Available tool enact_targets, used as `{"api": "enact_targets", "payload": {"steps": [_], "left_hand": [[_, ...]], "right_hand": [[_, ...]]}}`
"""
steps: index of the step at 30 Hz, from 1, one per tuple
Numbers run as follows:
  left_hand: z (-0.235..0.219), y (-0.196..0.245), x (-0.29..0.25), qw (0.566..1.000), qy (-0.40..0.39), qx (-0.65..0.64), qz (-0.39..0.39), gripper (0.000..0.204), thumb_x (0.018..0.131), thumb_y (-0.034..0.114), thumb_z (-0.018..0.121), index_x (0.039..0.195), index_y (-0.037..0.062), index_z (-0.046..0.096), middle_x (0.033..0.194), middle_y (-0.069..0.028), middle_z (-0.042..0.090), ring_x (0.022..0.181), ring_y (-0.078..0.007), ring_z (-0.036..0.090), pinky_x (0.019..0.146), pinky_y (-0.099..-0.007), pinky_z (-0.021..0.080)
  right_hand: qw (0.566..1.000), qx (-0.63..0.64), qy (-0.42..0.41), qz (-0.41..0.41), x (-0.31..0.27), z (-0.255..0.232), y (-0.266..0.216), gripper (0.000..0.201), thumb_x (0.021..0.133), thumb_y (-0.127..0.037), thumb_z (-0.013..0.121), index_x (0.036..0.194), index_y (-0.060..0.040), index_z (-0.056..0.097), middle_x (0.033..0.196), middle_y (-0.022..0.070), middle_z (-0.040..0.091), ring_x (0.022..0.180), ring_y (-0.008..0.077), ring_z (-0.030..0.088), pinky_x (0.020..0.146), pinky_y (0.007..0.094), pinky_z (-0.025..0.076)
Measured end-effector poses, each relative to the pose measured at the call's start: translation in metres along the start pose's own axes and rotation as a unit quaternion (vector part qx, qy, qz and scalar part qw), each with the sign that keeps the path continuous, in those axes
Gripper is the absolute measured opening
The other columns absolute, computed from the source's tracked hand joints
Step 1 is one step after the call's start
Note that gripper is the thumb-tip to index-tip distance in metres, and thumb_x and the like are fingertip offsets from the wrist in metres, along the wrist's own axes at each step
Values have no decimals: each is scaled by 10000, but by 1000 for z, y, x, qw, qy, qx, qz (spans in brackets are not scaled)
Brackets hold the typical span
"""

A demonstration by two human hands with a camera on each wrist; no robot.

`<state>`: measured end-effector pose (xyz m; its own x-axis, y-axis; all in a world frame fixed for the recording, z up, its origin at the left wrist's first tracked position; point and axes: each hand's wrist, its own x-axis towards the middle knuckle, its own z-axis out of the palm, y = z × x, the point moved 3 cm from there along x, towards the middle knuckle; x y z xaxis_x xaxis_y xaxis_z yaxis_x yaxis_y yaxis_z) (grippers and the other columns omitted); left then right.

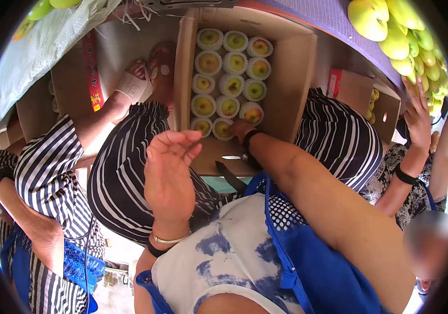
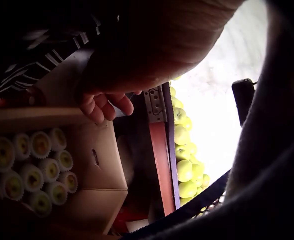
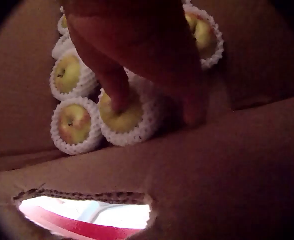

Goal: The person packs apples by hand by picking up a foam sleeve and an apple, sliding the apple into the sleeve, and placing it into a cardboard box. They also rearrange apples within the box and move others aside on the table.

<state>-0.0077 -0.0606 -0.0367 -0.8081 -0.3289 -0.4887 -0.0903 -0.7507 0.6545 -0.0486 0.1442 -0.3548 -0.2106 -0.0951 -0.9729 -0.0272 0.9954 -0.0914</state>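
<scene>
Apples in white foam nets stand in rows inside an open cardboard box between the person's knees. The right hand reaches into the box's near end. In the right wrist view one of its fingers rests on top of a netted apple, while another digit points down to the right, apart from it. A second netted apple sits close beside on the left. Raised over the left knee, the left hand has loosely bent fingers and holds nothing. From the left wrist view its fingers overlap the box edge.
Yellow-green fruit is heaped on a purple-covered stand at upper right. A smaller carton stands right of the knees, and another carton with red tape lies left. Other people's arms and striped clothing show at both sides.
</scene>
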Motion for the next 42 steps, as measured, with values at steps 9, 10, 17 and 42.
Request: {"api": "enact_targets", "payload": {"steps": [9,10,17,42], "left_hand": [[0,3,0,1000,-8,13,-10,428,950,401,279,1038,27,469,1074,-174,542,1074,-271,488,917,-400,355],[0,3,0,1000,-8,14,-9,428,950,401,279,1037,28,469,1074,-173,542,1074,-270,488,917,-398,354],[3,6,-1,1000,-21,16,-12,419,952,394,282,1034,28,469,1065,-164,546,1059,-260,494,912,-382,354],[3,-29,10,996,18,4,-88,364,921,429,380,803,123,538,809,-63,627,783,-202,584,728,-345,426]], "right_hand": [[858,-460,12,-229,-36,-7,-32,201,763,-275,616,834,-96,675,840,77,657,827,243,626,712,359,483],[852,-465,18,-240,-39,-7,-34,193,768,-271,612,815,-95,676,832,81,657,820,249,626,712,359,483],[858,-439,45,-261,-14,4,-17,209,748,-263,607,822,-82,682,851,99,657,828,268,624,726,360,484],[846,203,302,-389,-365,-209,-92,272,741,-196,617,917,11,629,711,120,637,667,212,633,568,315,498]]}}
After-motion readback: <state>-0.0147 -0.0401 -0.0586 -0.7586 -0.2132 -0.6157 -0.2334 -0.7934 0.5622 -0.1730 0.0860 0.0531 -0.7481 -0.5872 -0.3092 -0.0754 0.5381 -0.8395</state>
